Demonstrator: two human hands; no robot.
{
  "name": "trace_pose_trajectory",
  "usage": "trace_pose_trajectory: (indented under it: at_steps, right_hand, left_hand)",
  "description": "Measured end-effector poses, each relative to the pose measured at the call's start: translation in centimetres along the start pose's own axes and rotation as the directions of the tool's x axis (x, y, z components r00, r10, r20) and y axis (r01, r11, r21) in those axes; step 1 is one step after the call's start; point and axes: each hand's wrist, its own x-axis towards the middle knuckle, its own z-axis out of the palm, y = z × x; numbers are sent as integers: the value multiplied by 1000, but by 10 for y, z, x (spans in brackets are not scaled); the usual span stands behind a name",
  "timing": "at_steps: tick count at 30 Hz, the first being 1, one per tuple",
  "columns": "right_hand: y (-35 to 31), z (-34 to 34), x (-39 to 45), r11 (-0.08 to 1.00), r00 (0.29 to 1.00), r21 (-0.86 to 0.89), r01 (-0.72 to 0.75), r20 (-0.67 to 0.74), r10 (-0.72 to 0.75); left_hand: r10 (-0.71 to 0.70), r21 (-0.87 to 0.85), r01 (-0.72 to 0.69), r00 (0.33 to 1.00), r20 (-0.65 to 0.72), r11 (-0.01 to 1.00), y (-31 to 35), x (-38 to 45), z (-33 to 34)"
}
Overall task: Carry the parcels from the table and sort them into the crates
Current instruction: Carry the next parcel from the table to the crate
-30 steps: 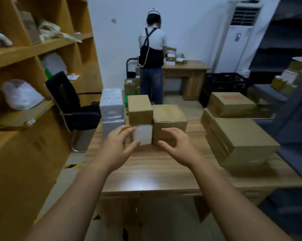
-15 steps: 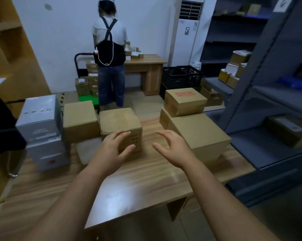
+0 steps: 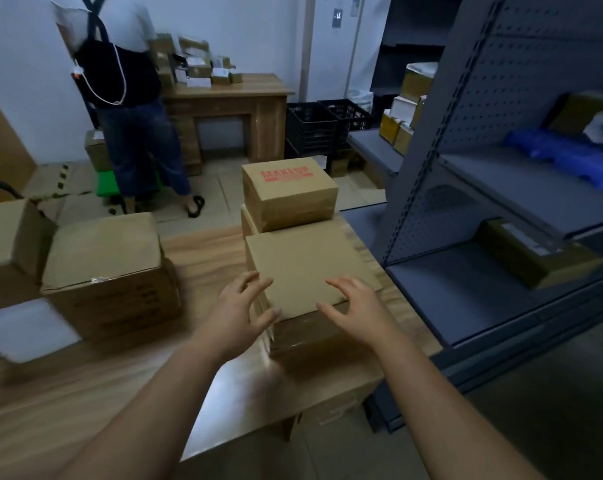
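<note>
Far left: a blurred white box [image 3: 23, 327] and a brown box [image 3: 5, 244] are seen at the table edge, well left of both hands.
Left of hands: a taped cardboard box [image 3: 109, 271] is set on the wooden table [image 3: 102, 386], near the left hand but apart from it.
Left hand [image 3: 239, 315]: held w/ fingers spread, nothing gripped; placed at the near-left corner of the flat parcel [image 3: 307, 268]. Contact can't be told.
Right hand [image 3: 357, 315]: fingers spread & slightly bent, nothing held; hovered over the parcel's near-right edge.
Beyond hands: a red-lettered box [image 3: 289, 192] is stacked on the parcels behind.
Background: a person [image 3: 127, 98] is stood at a desk [image 3: 230, 98]; black crates [image 3: 324, 128] are seen on the floor.
Right of hands: grey shelving [image 3: 483, 168] w/ parcels.
</note>
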Motion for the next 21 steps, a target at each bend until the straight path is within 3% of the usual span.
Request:
trace_pose_trajectory:
  at_steps: [10,16,21]
  right_hand:
    - [47,-3,26,970,999,-241,-10,-50,-2]
    - [47,16,34,988,998,-155,24,57,-15]
    - [26,33,31,988,999,-145,43,34,-39]
  left_hand:
    - [-77,321,36,990,117,946,-7,42,62]
    - [-90,232,81,996,28,969,-50,24,51]
    - [-160,-119,148,983,-95,982,-73,13,49]
